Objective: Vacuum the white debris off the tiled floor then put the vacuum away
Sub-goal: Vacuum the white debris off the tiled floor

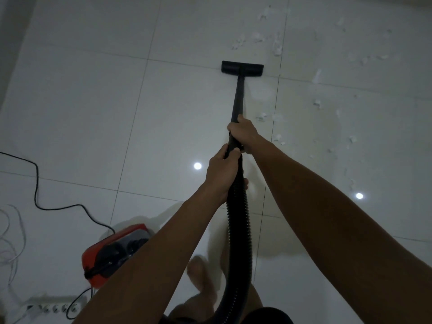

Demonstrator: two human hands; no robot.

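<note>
A black vacuum wand (238, 97) runs forward to a flat black floor nozzle (242, 69) resting on the white tiled floor (93, 101). My right hand (244, 133) grips the wand higher up, and my left hand (222, 175) grips it just behind, where the ribbed black hose (238, 230) begins. The hose curves down toward my legs. White debris (278, 46) lies scattered beyond and to the right of the nozzle, with more bits (318, 102) along the right side. The red and black vacuum body (112, 251) sits at the lower left, partly behind my left forearm.
A black power cord (36, 181) snakes across the floor on the left to the vacuum body. A white power strip (53, 307) lies at the bottom left with thin white cables (11, 242) beside it. My bare foot (198, 274) stands near the hose.
</note>
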